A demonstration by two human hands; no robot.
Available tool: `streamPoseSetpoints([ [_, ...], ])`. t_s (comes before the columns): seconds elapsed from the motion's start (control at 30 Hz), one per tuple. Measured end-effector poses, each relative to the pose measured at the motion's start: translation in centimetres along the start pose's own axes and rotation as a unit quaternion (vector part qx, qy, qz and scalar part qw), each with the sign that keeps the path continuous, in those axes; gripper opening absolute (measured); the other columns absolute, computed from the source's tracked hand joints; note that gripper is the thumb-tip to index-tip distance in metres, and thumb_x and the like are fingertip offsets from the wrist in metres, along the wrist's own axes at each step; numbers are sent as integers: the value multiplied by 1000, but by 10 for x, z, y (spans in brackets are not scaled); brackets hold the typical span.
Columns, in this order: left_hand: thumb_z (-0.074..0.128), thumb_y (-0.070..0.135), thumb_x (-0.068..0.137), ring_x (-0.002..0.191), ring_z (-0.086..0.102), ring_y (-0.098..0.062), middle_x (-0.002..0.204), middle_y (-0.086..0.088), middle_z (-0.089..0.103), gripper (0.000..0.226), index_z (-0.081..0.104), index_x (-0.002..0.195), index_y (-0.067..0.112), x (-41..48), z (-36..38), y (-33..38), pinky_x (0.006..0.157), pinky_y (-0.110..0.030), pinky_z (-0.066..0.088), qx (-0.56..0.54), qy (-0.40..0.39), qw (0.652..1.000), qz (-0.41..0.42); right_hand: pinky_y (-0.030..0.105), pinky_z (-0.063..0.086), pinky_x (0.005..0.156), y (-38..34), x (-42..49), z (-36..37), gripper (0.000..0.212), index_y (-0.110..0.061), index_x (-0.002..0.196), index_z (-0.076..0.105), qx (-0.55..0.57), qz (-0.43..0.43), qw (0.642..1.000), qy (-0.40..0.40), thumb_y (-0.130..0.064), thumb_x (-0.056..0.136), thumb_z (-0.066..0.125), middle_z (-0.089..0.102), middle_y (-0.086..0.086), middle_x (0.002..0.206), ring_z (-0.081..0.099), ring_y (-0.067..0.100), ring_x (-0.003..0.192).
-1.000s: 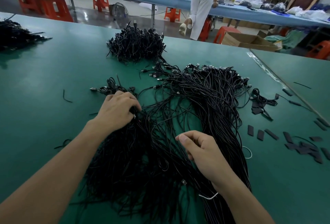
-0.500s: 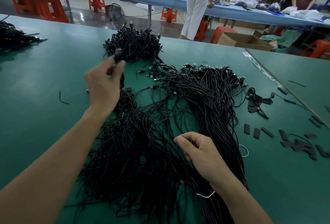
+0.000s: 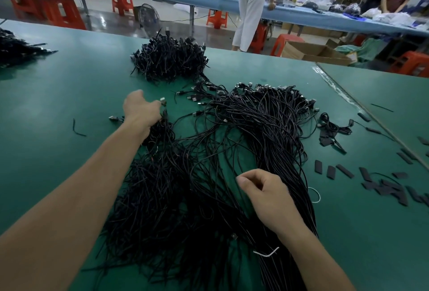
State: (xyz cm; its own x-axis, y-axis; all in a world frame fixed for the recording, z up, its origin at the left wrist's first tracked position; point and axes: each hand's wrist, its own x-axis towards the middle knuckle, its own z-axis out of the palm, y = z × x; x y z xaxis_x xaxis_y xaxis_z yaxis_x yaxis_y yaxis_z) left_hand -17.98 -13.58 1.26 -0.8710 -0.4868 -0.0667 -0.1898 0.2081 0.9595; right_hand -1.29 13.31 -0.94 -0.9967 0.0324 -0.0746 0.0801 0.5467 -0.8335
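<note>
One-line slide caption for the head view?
Left hand grips a bunch of black cables on a green table; right hand curls over the loose pile.

Short black strips [image 3: 318, 167] lie scattered on the right side of a green table [image 3: 69, 86] in a workshop. Beyond its far edge, red plastic stools [image 3: 62, 15] and an open cardboard box [image 3: 311, 52] stand on the floor — a person in white trousers [image 3: 251, 5] stands at a long blue table [image 3: 209, 0].

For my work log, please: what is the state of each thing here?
Left-hand grip: holds plug ends of the tangled cables.
Right-hand grip: fingers curled over cables, hold unclear.
Tangled cables: loose, spread on the table.
Far heap: piled, untouched.
Cardboard box: open.
Black strips: scattered flat.
</note>
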Motion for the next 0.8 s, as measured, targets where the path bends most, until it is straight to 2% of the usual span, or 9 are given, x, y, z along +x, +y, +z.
streamPoseSetpoints([
  [0.07, 60, 0, 93, 108, 57, -21, 145, -12, 44, 44, 54, 136, 10, -8, 3, -5, 95, -33, 53, 29, 4, 999, 45, 13, 45, 76, 5, 3, -7, 17, -28, 114, 62, -148, -5, 987, 68, -34, 99, 57, 58, -7, 113, 56, 4, 97],
  [0.1, 59, 0, 93, 104, 57, -15, 141, -9, 49, 43, 58, 133, 13, -14, 5, -7, 89, -24, 50, 33, 9, 997, 74, 20, 45, 85, 8, 4, -9, 28, -26, 126, 57, -226, -2, 970, 89, -35, 99, 55, 53, -3, 122, 52, 10, 108],
  [0.17, 58, -1, 93, 71, 55, -4, 123, -1, 59, 32, 67, 114, 21, -30, 11, -6, 65, -20, 53, 24, 11, 992, 126, 30, 43, 95, 12, 3, -9, 45, -21, 141, 44, -341, 13, 934, 102, -37, 100, 52, 49, 4, 132, 47, 19, 119],
  [0.2, 58, -1, 93, 55, 50, 0, 113, 2, 63, 28, 67, 104, 23, -37, 14, -6, 51, -18, 48, 20, 4, 990, 142, 31, 44, 95, 12, 3, -6, 47, -19, 142, 42, -377, 15, 921, 100, -38, 100, 50, 51, 5, 132, 49, 20, 119],
  [0.27, 59, -1, 94, 38, 45, 3, 96, 8, 64, 27, 66, 90, 25, -51, 21, -6, 40, -11, 37, 20, -15, 986, 166, 29, 47, 91, 13, 2, -1, 39, -17, 136, 44, -423, 7, 901, 90, -37, 103, 46, 59, 2, 124, 57, 18, 112],
  [0.37, 61, 0, 93, 40, 47, 5, 83, 4, 65, 31, 65, 81, 28, -70, 26, -3, 41, -9, 36, 25, -49, 980, 191, 29, 46, 83, 9, 5, 1, 29, -19, 121, 51, -457, 6, 885, 86, -39, 104, 39, 62, -2, 113, 61, 16, 102],
  [0.47, 63, 1, 91, 43, 49, 3, 82, 3, 67, 31, 66, 78, 30, -85, 31, -2, 43, -10, 37, 27, -80, 977, 196, 34, 39, 77, 5, 10, 4, 31, -19, 109, 50, -469, 21, 878, 95, -47, 103, 39, 64, -3, 105, 62, 18, 96],
  [0.63, 67, 4, 90, 56, 57, 4, 83, 6, 69, 32, 68, 74, 32, -105, 35, -6, 49, -10, 42, 23, -130, 969, 210, 36, 44, 88, -1, 21, 10, 46, -15, 139, 34, -428, 45, 892, 139, -39, 102, 47, 49, 8, 130, 55, 24, 113],
  [0.8, 67, 2, 91, 44, 48, 2, 72, 1, 67, 27, 70, 77, 24, -117, 34, -14, 44, -9, 36, 13, -173, 963, 207, 34, 41, 85, -2, 34, 5, 19, -16, 115, 53, -447, 59, 887, 102, -28, 102, 47, 53, 5, 121, 54, 23, 107],
])
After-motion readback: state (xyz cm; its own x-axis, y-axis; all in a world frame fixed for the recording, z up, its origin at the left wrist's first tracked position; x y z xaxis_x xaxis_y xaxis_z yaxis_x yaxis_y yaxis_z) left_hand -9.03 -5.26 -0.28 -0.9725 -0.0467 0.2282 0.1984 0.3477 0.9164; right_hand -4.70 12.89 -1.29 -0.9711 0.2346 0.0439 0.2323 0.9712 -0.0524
